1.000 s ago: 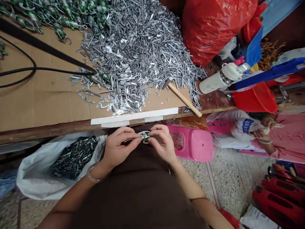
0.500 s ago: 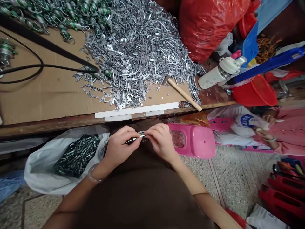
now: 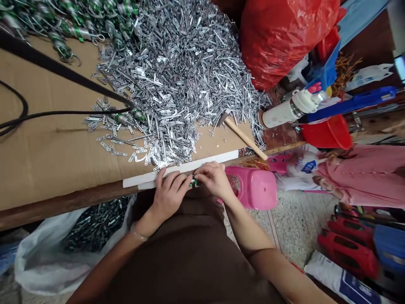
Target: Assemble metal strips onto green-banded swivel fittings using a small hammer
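Observation:
My left hand (image 3: 170,192) is closed, its fingertips on one end of a small silver-and-green metal piece (image 3: 193,182). My right hand (image 3: 215,179) pinches the other end between thumb and fingers. Much of the piece is hidden by the fingers, so its exact kind does not show. Both hands are at the table's front edge, by a white strip (image 3: 142,179) fixed along it. Just beyond them spreads a large heap of loose silver metal parts (image 3: 180,84), many flat with holes, others rod-like. A hammer (image 3: 242,136) with a wooden handle lies right of the heap's near end.
Green-and-silver assemblies (image 3: 76,29) are piled at the back left. A dark strap (image 3: 63,69) crosses the cardboard (image 3: 47,156). A white sack (image 3: 31,266) of dark parts stands below left. Right are a bottle (image 3: 280,114), a red bag (image 3: 284,38), a pink stool (image 3: 262,190) and another person (image 3: 363,173).
My hands have come closer to the table edge, still together on a small metal piece. Green now shows on it. The view has shifted, with the table nearer.

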{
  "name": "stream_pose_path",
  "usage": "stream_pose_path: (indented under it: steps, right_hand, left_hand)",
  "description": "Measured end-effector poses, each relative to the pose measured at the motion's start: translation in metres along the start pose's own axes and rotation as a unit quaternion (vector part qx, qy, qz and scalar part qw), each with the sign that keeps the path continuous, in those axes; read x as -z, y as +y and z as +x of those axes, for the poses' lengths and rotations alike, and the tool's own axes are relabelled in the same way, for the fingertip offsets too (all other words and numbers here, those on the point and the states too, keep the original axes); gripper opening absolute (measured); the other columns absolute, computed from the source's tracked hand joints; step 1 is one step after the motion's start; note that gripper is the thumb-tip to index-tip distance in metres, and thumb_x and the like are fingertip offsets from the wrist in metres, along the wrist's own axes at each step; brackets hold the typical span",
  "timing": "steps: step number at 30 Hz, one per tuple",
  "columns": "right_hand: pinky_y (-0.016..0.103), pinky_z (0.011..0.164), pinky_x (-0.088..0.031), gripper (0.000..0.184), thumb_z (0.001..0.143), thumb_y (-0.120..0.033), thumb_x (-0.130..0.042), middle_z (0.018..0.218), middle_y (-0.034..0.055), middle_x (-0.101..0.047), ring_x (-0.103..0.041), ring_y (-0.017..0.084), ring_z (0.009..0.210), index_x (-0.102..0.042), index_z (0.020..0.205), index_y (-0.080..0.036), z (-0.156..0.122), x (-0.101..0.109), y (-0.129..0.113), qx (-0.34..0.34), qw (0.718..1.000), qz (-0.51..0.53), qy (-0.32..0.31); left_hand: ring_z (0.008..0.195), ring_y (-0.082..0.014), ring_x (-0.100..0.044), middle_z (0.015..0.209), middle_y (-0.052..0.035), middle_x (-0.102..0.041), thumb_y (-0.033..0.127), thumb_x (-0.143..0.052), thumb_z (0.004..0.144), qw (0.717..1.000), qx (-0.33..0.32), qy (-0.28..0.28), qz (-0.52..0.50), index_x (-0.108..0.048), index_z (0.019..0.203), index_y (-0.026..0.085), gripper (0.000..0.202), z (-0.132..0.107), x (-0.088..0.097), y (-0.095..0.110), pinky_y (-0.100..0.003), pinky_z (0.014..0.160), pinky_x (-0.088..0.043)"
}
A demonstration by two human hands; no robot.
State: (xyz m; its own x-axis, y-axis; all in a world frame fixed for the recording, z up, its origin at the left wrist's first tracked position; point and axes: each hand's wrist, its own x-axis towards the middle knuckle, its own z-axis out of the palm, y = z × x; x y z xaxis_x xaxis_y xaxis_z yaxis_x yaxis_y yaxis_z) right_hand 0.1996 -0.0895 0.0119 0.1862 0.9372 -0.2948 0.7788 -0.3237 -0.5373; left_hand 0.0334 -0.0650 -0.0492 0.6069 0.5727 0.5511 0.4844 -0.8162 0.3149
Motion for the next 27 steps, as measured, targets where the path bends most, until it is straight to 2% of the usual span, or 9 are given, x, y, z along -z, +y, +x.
stream_pose_path:
  steps: [5,8,10,13,15,17,21,24,27]
  right_hand:
    - [0.033,0.076,-0.028,0.009,0.071,-0.025,-0.07,0.08,0.0009,-0.063,-0.05,0.019,0.085,-0.063,0.069,-0.02,0.008,0.0,0.002,-0.041,0.999,-0.001,0.02]
    - [0.032,0.076,-0.031,0.015,0.068,-0.029,-0.073,0.078,-0.0006,-0.063,-0.051,0.017,0.082,-0.061,0.072,-0.019,0.015,0.004,0.016,-0.004,1.0,0.023,0.0]
    - [0.03,0.074,-0.034,0.014,0.071,-0.029,-0.07,0.077,-0.0009,-0.063,-0.052,0.015,0.077,-0.062,0.076,-0.019,0.023,0.01,0.027,0.031,0.997,0.065,-0.006]
    - [0.029,0.07,-0.038,0.006,0.077,-0.025,-0.062,0.078,0.0004,-0.063,-0.053,0.014,0.073,-0.062,0.079,-0.019,0.037,0.022,0.037,0.031,0.991,0.107,0.074]
    - [0.03,0.07,-0.04,0.003,0.078,-0.02,-0.059,0.078,0.0006,-0.063,-0.054,0.015,0.075,-0.062,0.076,-0.02,0.049,0.029,0.036,0.042,0.987,0.096,0.125]
    - [0.032,0.073,-0.04,0.008,0.079,-0.017,-0.057,0.078,0.0002,-0.062,-0.054,0.016,0.078,-0.061,0.074,-0.021,0.061,0.034,0.032,0.076,0.986,0.068,0.135]
    - [0.035,0.079,-0.04,0.011,0.081,-0.015,-0.054,0.082,0.0012,-0.061,-0.053,0.018,0.085,-0.061,0.077,-0.022,0.091,0.039,0.029,0.124,0.985,-0.009,0.122]
    - [0.036,0.08,-0.039,0.007,0.08,-0.017,-0.056,0.083,0.0032,-0.06,-0.051,0.02,0.086,-0.061,0.076,-0.02,0.113,0.041,0.036,0.157,0.984,-0.068,0.054]
    - [0.035,0.082,-0.038,0.01,0.082,-0.019,-0.054,0.082,0.0042,-0.059,-0.05,0.019,0.085,-0.06,0.075,-0.018,0.12,0.044,0.045,0.198,0.976,-0.087,0.005]
  left_hand:
    - [0.09,-0.021,-0.054,0.085,-0.0047,-0.065,0.023,-0.056,0.084,0.999,0.034,-0.009,0.012,-0.063,0.1,0.019,0.017,0.01,0.005,0.008,-0.048,0.108,-0.024]
    - [0.09,-0.0223,-0.053,0.084,-0.0062,-0.064,0.021,-0.056,0.084,0.998,0.051,-0.025,0.007,-0.063,0.099,0.017,0.018,0.011,0.005,0.011,-0.05,0.105,-0.028]
    - [0.09,-0.0227,-0.052,0.083,-0.0062,-0.063,0.02,-0.056,0.084,0.998,0.059,-0.037,0.0,-0.063,0.099,0.016,0.018,0.011,0.005,0.013,-0.051,0.104,-0.03]
    - [0.089,-0.0223,-0.052,0.082,-0.0053,-0.062,0.02,-0.057,0.083,0.997,0.068,-0.041,-0.007,-0.062,0.1,0.017,0.018,0.013,0.006,0.014,-0.052,0.104,-0.031]
    - [0.089,-0.022,-0.053,0.081,-0.0048,-0.062,0.019,-0.057,0.083,0.997,0.07,-0.036,-0.01,-0.062,0.101,0.018,0.019,0.015,0.008,0.014,-0.053,0.104,-0.032]
    - [0.088,-0.0215,-0.054,0.08,-0.0041,-0.062,0.018,-0.058,0.082,0.997,0.069,-0.028,-0.015,-0.061,0.103,0.019,0.021,0.017,0.009,0.014,-0.053,0.104,-0.031]
    - [0.087,-0.0198,-0.057,0.081,-0.0026,-0.065,0.017,-0.061,0.08,0.996,0.078,-0.007,-0.04,-0.06,0.102,0.02,0.022,0.017,0.009,0.013,-0.052,0.106,-0.031]
    - [0.09,-0.0192,-0.059,0.084,-0.001,-0.067,0.018,-0.063,0.079,0.992,0.103,-0.007,-0.076,-0.061,0.094,0.023,0.016,0.013,0.007,0.012,-0.052,0.106,-0.032]
    - [0.093,-0.0195,-0.059,0.085,-0.0003,-0.068,0.017,-0.065,0.077,0.989,0.116,-0.004,-0.092,-0.063,0.09,0.024,0.015,0.008,0.005,0.011,-0.053,0.106,-0.032]
